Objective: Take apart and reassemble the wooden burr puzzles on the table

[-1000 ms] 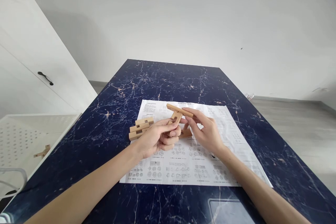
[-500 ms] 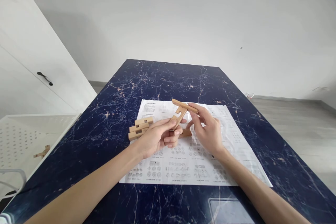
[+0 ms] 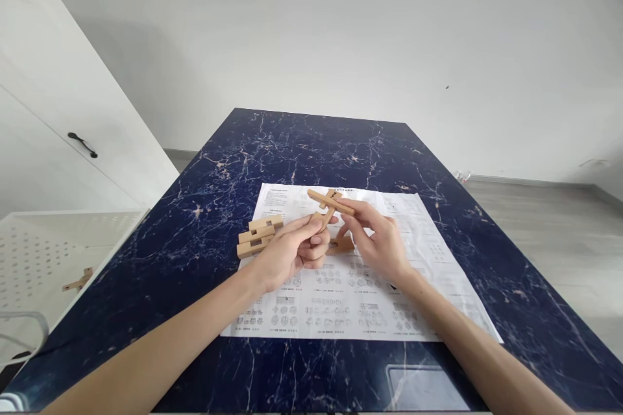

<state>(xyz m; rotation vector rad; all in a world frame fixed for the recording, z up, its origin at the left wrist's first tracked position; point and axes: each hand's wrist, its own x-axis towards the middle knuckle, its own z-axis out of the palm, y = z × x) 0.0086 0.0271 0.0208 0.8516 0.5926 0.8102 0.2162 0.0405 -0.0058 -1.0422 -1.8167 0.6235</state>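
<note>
My left hand (image 3: 296,248) is closed around the lower end of a notched wooden puzzle piece (image 3: 327,215), held tilted above the sheet. Between the thumb and fingers of my right hand (image 3: 379,240) is a second, straight wooden bar (image 3: 331,201), lying across the upper part of the notched piece. The two pieces appear to touch; whether they interlock I cannot tell. Beneath my hands another wooden piece (image 3: 343,245) rests on the printed sheet, partly hidden. Left of my left hand, several notched wooden pieces (image 3: 257,237) lie side by side.
The white instruction sheet (image 3: 428,311) with rows of small diagrams covers part of the dark blue marbled table (image 3: 311,149). A white perforated chair (image 3: 39,259) at the left carries more wooden pieces (image 3: 78,281). A white cabinet (image 3: 73,97) stands beyond it.
My right hand has moved left and slightly down with the bar. The bar now crosses the notched piece lower, leaving that piece's top end showing behind it.
</note>
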